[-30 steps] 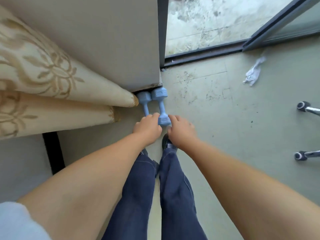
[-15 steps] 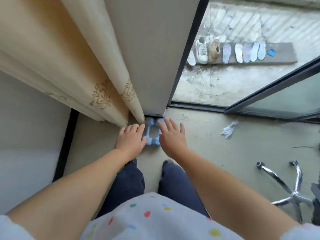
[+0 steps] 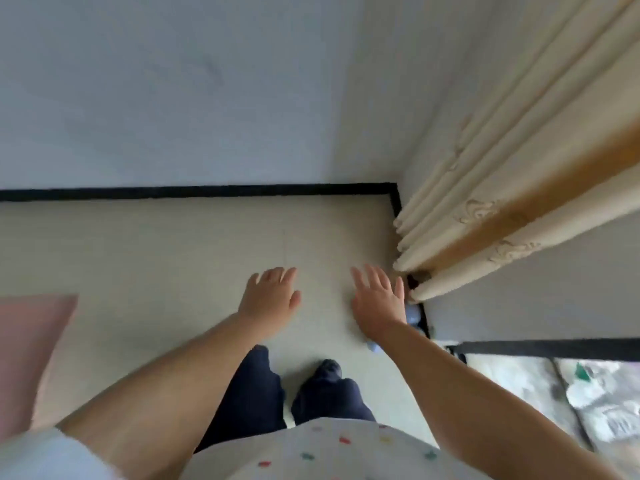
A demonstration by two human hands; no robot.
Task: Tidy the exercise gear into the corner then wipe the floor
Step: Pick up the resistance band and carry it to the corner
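Two light blue dumbbells [image 3: 412, 314] lie on the floor against the wall pillar, almost wholly hidden behind my right arm; only small blue bits show. My right hand [image 3: 379, 299] hovers above them with fingers spread and nothing in it. My left hand [image 3: 270, 295] hangs open over bare floor, a short way left of the right one, also holding nothing. Both hands are clear of the dumbbells.
A cream curtain [image 3: 491, 209] hangs down at the right, its hem just beyond my right hand. The beige floor [image 3: 173, 258] meets a white wall with a black skirting [image 3: 207, 191]. A pink object [image 3: 31, 351] lies at the left edge. The balcony floor [image 3: 571, 393] shows lower right.
Both hands have let go of the dumbbells and lifted away with fingers spread. My view has swung left, so the corner and curtain now sit at the right.
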